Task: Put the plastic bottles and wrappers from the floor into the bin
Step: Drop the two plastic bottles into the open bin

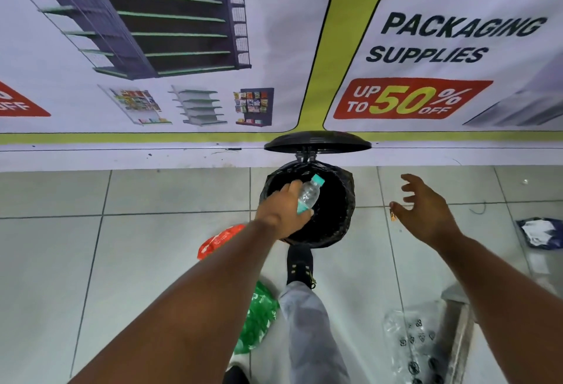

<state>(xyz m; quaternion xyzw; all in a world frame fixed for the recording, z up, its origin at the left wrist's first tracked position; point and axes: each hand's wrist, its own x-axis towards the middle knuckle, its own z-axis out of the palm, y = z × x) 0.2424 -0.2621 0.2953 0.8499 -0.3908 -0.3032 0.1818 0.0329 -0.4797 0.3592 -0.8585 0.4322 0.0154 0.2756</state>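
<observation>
The left hand [281,210] has its grip closed round a plastic bottle [308,194], cap pointing up and away, held right over the open mouth of the bin [345,219]; letting go should drop it straight in; the right hand [426,210] hangs open and empty just right of the bin; a shoe [300,264] presses the pedal, lid [316,141] raised; wrappers lie on the floor, red [213,243] and green [259,319] nearer the left hand, clear [411,341] nearer the right

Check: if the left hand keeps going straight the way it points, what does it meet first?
Probably the bin's black liner. The left hand holds the bottle over the open bin, pointing toward its far rim. Depth is unclear.
</observation>
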